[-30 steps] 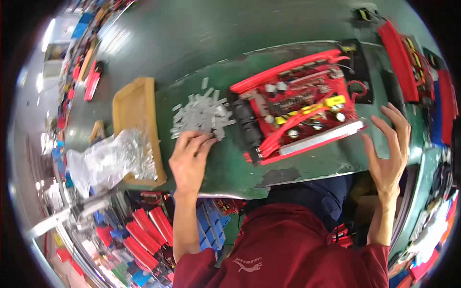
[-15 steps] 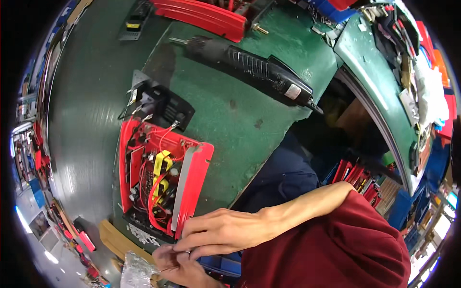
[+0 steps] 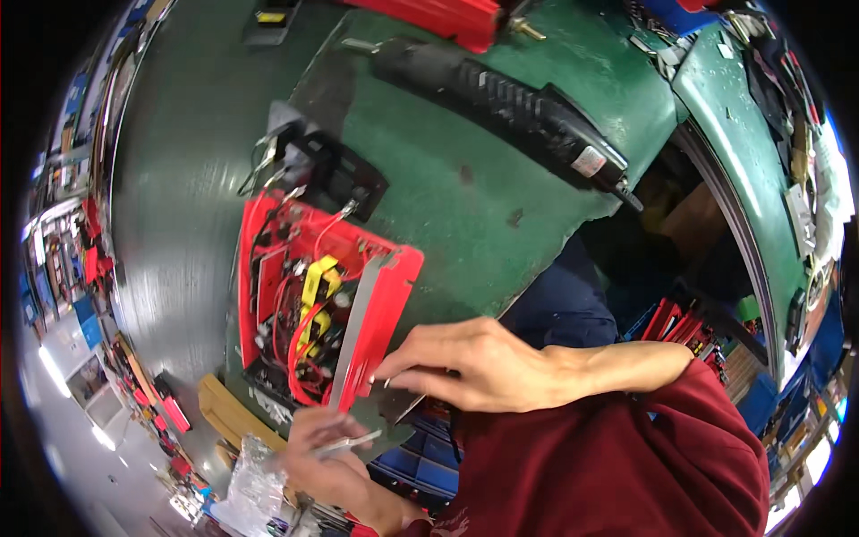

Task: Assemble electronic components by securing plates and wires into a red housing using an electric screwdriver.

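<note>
The pale strip (image 3: 349, 442) could slip from the left hand (image 3: 324, 458) beside the open case (image 3: 383, 309).
The left hand's fingers close on the strip; a weak pinch or a bump against the case could drop it among the wires (image 3: 297, 358). The right hand (image 3: 488, 362) curls, its grip impossible to tell. The case lies just beyond the left hand and just left of the right fingertips; contact is unclear.

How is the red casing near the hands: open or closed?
Open: the red casing has no cover on top, exposing yellow parts and red wires inside.
</note>
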`<state>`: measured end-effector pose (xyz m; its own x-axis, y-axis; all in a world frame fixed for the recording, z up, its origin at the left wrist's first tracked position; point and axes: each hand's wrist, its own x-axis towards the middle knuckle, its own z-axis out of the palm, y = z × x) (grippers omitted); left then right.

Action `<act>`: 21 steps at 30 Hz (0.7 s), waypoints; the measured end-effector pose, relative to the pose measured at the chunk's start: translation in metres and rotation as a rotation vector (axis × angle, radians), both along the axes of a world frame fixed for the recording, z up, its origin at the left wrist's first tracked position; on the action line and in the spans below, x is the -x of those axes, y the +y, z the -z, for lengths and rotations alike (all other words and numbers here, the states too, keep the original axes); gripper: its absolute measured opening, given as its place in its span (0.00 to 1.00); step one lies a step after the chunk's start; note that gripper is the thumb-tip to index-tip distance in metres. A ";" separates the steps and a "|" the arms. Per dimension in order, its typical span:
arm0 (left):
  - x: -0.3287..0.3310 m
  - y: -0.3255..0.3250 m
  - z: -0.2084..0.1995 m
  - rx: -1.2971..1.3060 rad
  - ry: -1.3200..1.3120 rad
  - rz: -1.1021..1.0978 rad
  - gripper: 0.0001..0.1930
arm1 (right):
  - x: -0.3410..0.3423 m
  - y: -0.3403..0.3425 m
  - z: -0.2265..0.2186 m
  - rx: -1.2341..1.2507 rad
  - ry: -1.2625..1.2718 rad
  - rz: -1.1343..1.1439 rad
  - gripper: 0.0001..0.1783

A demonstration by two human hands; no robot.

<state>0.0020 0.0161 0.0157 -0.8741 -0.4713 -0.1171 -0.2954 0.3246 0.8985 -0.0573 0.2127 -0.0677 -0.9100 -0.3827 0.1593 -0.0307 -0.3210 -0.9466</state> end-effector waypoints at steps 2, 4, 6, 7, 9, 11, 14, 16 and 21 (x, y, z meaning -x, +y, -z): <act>0.006 0.008 -0.003 -0.074 -0.041 -0.002 0.37 | 0.003 0.002 -0.003 -0.053 0.036 0.029 0.10; 0.007 0.006 -0.005 -0.168 -0.056 0.066 0.40 | 0.008 0.005 -0.009 -0.103 0.034 0.038 0.10; 0.006 0.000 -0.001 -0.174 0.035 0.208 0.45 | 0.004 0.003 -0.014 -0.154 -0.094 -0.018 0.12; 0.007 -0.002 -0.001 -0.137 0.032 0.219 0.49 | 0.004 0.005 -0.013 -0.192 -0.074 -0.034 0.12; 0.000 -0.017 -0.002 -0.129 0.029 0.272 0.47 | 0.001 0.006 -0.016 -0.204 -0.078 -0.057 0.12; -0.005 -0.022 -0.004 -0.353 0.077 0.270 0.43 | -0.002 0.002 -0.019 -0.210 -0.083 -0.084 0.11; -0.005 -0.015 -0.004 -0.456 0.124 0.152 0.20 | -0.006 -0.003 -0.024 -0.218 -0.035 -0.063 0.11; -0.004 -0.009 -0.006 -0.352 0.101 0.151 0.15 | -0.008 -0.004 -0.028 -0.235 -0.034 -0.067 0.10; -0.006 -0.004 -0.010 -0.432 0.034 0.050 0.13 | -0.012 -0.009 -0.031 -0.247 0.028 -0.050 0.11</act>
